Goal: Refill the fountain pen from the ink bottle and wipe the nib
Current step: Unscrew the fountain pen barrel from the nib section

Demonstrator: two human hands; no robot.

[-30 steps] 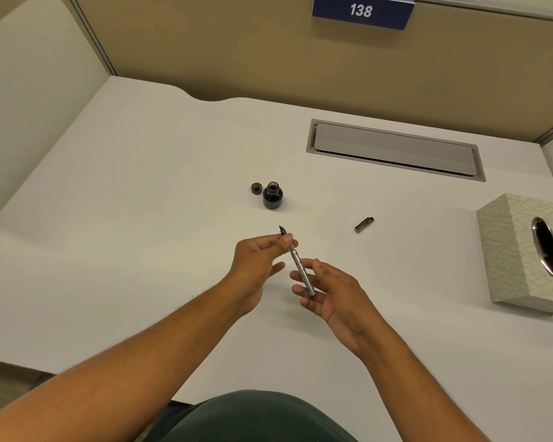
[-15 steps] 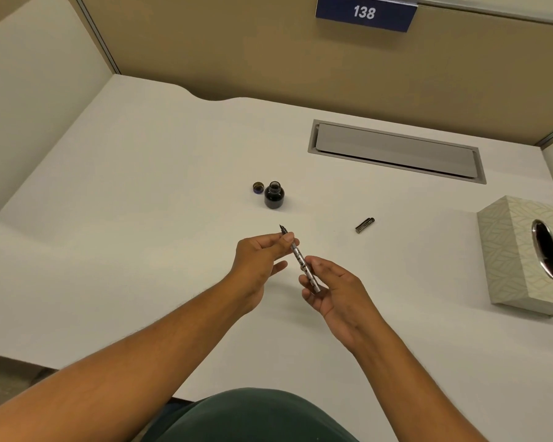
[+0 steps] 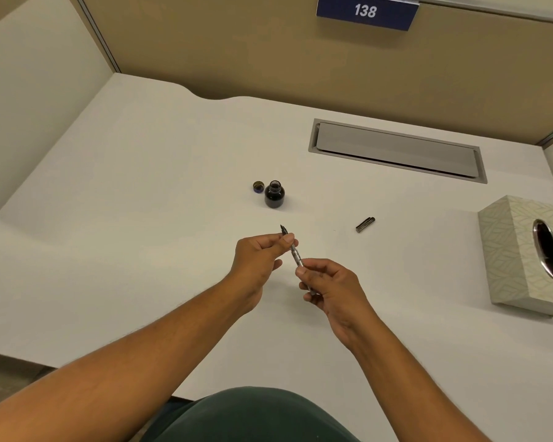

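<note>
**Pen held in both hands under sign "138"**

The only legible writing is "138" in white on the blue sign on the back partition. On the white desk, the bottle cap lies just left of the open ink bottle. Nearer, the left hand pinches the fountain pen near its nib, which points away. The right hand grips the pen's rear end, fingers curled. The pen cap and tissue box lie farther right.

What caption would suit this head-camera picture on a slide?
Both hands, left hand and right hand, hold an uncapped fountain pen above the desk, near the open ink bottle.
</note>
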